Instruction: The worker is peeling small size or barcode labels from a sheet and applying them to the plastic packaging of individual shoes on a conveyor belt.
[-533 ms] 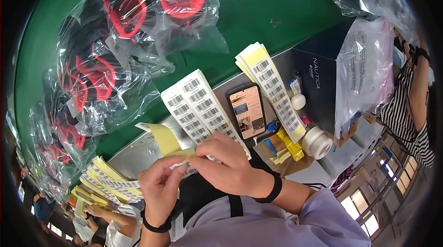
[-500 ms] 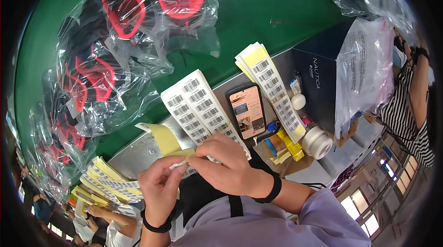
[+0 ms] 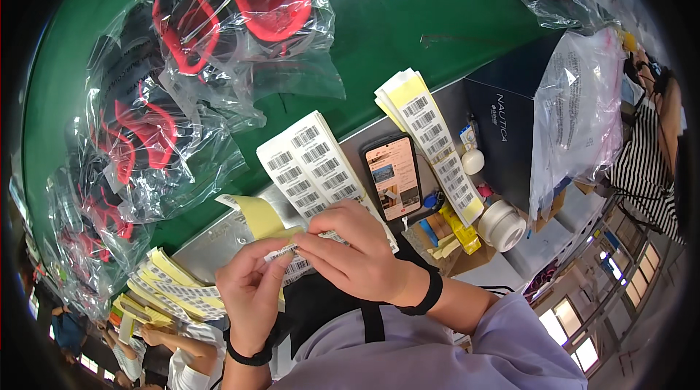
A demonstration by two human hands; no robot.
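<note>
With both our left hand [image 3: 251, 295] and right hand [image 3: 357, 255] pinched shut on the small barcode sticker [image 3: 281, 251] above the label sheet [image 3: 313, 168], we should peel slowly and flat.

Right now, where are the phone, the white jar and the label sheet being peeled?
phone [image 3: 394, 177]: head view, middle of its lit screen.
white jar [image 3: 502, 224]: head view, its lid.
label sheet [image 3: 310, 164]: head view, its barcode rows.
</note>
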